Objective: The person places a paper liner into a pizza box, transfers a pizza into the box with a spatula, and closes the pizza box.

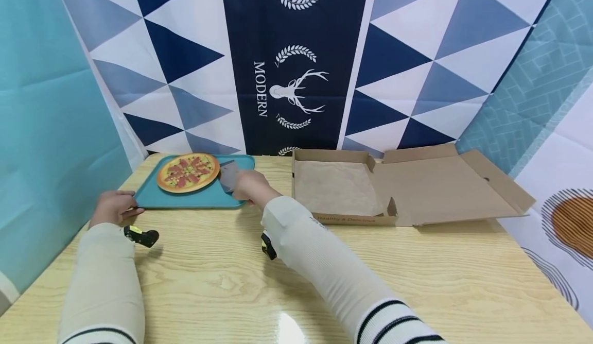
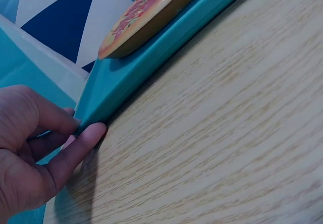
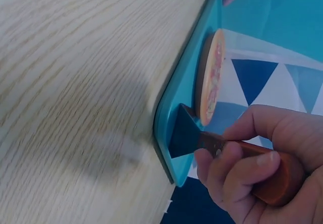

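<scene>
A turquoise tray (image 1: 204,201) lies at the back left of the table and carries a round pizza (image 1: 188,172) with red and green toppings. My left hand (image 1: 114,206) pinches the tray's near left corner between thumb and fingers, seen close up in the left wrist view. On the tray's right side, my right hand (image 1: 254,186) grips a pizza spatula by its reddish-brown handle (image 3: 280,181). The flat metal blade (image 1: 228,175) rests over the tray, its front edge right at the pizza's rim.
An open cardboard pizza box (image 1: 343,219) stands right of the tray, its base lined with paper (image 1: 335,187) and its lid (image 1: 445,189) folded out to the right. Behind the wooden table (image 1: 222,282) hangs a patterned cloth (image 1: 296,35).
</scene>
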A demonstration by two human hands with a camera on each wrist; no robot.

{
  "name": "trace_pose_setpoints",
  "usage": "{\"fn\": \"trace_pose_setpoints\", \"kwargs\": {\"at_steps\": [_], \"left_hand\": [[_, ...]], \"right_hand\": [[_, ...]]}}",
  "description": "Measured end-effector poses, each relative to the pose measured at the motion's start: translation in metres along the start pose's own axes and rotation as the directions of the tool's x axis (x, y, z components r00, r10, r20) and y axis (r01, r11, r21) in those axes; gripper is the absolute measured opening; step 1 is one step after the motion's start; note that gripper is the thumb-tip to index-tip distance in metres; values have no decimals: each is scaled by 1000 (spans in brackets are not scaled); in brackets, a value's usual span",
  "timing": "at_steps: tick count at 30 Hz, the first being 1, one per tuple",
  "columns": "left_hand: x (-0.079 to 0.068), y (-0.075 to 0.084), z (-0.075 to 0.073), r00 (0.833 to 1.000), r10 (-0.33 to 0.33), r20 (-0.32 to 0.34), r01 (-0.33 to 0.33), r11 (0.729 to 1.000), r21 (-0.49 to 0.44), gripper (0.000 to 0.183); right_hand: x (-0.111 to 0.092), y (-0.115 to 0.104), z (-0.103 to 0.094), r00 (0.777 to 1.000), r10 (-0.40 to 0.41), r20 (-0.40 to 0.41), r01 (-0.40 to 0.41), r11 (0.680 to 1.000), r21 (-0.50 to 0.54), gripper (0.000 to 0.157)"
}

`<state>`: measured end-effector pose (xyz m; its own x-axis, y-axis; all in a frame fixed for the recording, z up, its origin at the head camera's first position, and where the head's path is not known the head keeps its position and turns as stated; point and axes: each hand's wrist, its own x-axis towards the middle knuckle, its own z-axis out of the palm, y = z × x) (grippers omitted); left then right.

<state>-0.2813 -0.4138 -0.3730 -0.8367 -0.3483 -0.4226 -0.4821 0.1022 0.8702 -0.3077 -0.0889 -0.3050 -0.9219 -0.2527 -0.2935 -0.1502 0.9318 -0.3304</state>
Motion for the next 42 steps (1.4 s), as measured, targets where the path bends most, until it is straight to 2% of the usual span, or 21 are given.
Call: {"fn": "trace_pose_setpoints", "kwargs": {"at_steps": [3, 4, 5, 7, 9, 11, 13, 15, 17, 19, 22, 24, 29, 32, 33, 34, 38, 40, 41, 42], "left_hand": [[-1, 1, 2, 1000, -1, -23, 1, 1000, 2, 70], [-2, 1, 3, 999, 2, -32, -2, 1000, 6, 69], [-3, 2, 4, 999, 4, -40, -3, 1000, 8, 69], [-4, 2, 6, 998, 7, -55, -7, 1000, 0, 69], [-5, 2, 7, 998, 6, -68, -7, 1000, -10, 70], [-5, 2, 8, 997, -2, -74, 0, 1000, -27, 71], [-5, 2, 8, 997, -12, -78, 9, 999, -45, 73], [-5, 3, 7, 997, -18, -77, 14, 998, -56, 74], [-5, 3, 7, 997, -24, -75, 19, 997, -68, 75], [-4, 4, 7, 997, -27, -73, 22, 997, -77, 75], [-5, 4, 7, 997, -29, -76, 23, 997, -74, 75], [-5, 3, 8, 996, -35, -80, 29, 997, -77, 76], [-6, 3, 8, 995, -46, -84, 38, 995, -88, 76], [-7, 3, 8, 995, -54, -84, 46, 994, -97, 76], [-6, 3, 8, 995, -59, -82, 50, 994, -100, 76], [-6, 3, 8, 995, -60, -84, 51, 994, -101, 76], [-5, 2, 9, 994, -56, -88, 48, 994, -97, 75], [-5, 2, 10, 994, -44, -98, 36, 996, -85, 75], [-5, 2, 10, 994, -39, -99, 31, 996, -80, 75], [-6, 2, 10, 994, -33, -101, 26, 997, -74, 74]], "right_hand": [[-1, 3, -2, 1000, -11, 16, 12, 1000, -15, 27], [-1, 4, -3, 999, -18, 31, 18, 1000, 9, 26], [-1, 5, -4, 998, -29, 60, 26, 999, 46, 19], [0, 8, -8, 989, -51, 136, 28, 985, 167, 9], [1, 12, -10, 971, -70, 229, -10, 944, 329, 24], [2, 17, -12, 943, -88, 322, -73, 887, 455, 39], [4, 20, -12, 918, -89, 387, -149, 826, 544, 36], [5, 21, -10, 905, -91, 416, -198, 775, 600, 16], [7, 22, -8, 901, -94, 423, -223, 736, 640, 4], [8, 22, -7, 908, -95, 408, -226, 710, 667, 20], [9, 22, -8, 913, -92, 397, -212, 724, 656, 22], [9, 22, -9, 915, -86, 394, -203, 745, 635, 22], [6, 25, -15, 919, -73, 389, -150, 845, 514, 18], [0, 27, -20, 931, -74, 357, -95, 896, 433, 25], [-2, 27, -22, 938, -76, 339, -69, 915, 397, 24], [-3, 28, -23, 942, -84, 326, -40, 934, 355, 15], [-8, 30, -30, 966, -91, 241, 55, 987, 152, 22], [-10, 30, -33, 979, -72, 190, 67, 997, 29, 24], [-11, 31, -34, 986, -54, 161, 57, 998, -15, 32], [-12, 31, -35, 991, -40, 131, 48, 997, -57, 33]]}}
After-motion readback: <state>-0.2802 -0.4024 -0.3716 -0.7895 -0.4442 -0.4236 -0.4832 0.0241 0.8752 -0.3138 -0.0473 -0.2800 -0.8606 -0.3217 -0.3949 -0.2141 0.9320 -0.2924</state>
